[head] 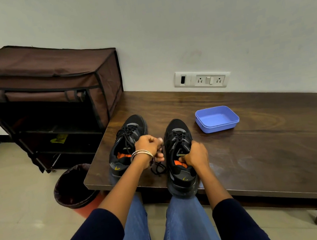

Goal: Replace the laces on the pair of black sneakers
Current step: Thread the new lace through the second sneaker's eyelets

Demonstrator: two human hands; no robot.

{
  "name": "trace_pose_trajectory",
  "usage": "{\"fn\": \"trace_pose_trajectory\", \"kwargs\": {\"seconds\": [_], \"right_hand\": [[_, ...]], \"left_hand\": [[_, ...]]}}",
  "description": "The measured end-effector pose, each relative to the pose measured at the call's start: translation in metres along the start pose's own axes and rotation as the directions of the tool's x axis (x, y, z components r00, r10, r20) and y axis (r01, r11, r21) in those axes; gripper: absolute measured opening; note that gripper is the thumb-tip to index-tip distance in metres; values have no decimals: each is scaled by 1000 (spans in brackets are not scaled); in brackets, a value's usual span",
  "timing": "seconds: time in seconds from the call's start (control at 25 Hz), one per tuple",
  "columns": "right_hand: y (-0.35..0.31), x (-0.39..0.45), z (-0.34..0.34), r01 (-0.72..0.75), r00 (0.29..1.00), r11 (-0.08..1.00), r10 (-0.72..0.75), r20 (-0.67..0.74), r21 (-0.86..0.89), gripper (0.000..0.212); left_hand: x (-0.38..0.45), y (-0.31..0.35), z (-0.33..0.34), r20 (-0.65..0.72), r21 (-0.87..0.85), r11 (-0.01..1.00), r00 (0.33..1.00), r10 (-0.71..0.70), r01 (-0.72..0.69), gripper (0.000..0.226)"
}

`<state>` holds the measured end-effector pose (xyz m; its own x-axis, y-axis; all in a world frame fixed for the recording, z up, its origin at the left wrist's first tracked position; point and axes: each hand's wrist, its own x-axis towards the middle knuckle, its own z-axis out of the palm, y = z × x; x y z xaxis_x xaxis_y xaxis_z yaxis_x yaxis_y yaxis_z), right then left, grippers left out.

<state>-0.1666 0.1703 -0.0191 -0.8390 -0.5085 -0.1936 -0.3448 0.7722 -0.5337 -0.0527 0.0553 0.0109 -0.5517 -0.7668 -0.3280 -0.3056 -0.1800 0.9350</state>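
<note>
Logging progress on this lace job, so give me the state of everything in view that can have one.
left sneaker: on table, still laced, untouched
right sneaker: heel over table edge, laced at the front
lace: loose end trailing between the sneakers
left hand: pinching the lace
right hand: gripping the right sneaker's collar
blue tub: open, empty
shoe rack: front flap rolled up
bin: on floor, lined, contents unclear
</note>
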Motion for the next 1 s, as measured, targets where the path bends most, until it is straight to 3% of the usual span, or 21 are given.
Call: {"fn": "trace_pose_trajectory", "kwargs": {"seconds": [0.12,0.24,0.32,0.36,0.48,0.64,0.68,0.72,0.76,0.8,0.84,0.88,1.0], "right_hand": [[2,2,0,0,1000,1000,0,-8,8,59],[3,3,1,-1,1000,1000,1,-7,13,60],[4,4,2,-8,1000,1000,8,-1,20,60],[5,4,2,-14,1000,999,14,-1,30,59],[3,0,0,-20,1000,999,20,-7,37,59],[-1,-4,-13,-39,996,999,41,78,-33,65],[-4,-4,-20,-7,995,999,2,99,44,65],[-9,-5,-29,37,992,970,-64,104,240,64],[-18,-11,-39,67,987,857,-130,89,511,59],[-30,-19,-49,79,980,666,-189,66,742,47],[-40,-27,-60,65,968,495,-242,65,866,33],[-49,-34,-69,47,950,402,-301,84,914,29],[-51,-45,-84,15,893,376,-422,156,927,40]], "left_hand": [[-4,-11,10,39,197,980,998,-48,40,4],[3,-9,9,20,424,905,999,30,-36,30],[2,1,5,36,486,873,999,29,-43,35],[3,8,1,55,434,900,998,18,-40,33],[-6,46,-9,87,73,995,993,-76,70,29],[-19,100,-22,55,-158,987,998,9,0,33],[-24,110,-22,104,-196,981,994,27,-6,33],[-28,117,-20,168,-261,965,985,32,13,36],[-31,123,-18,243,-355,933,970,27,64,42],[-36,127,-14,321,-455,880,947,22,134,50],[-39,129,-10,387,-546,812,922,28,204,59],[-40,129,-5,429,-625,737,902,51,256,68],[-37,129,2,415,-795,530,902,119,296,86]]}}
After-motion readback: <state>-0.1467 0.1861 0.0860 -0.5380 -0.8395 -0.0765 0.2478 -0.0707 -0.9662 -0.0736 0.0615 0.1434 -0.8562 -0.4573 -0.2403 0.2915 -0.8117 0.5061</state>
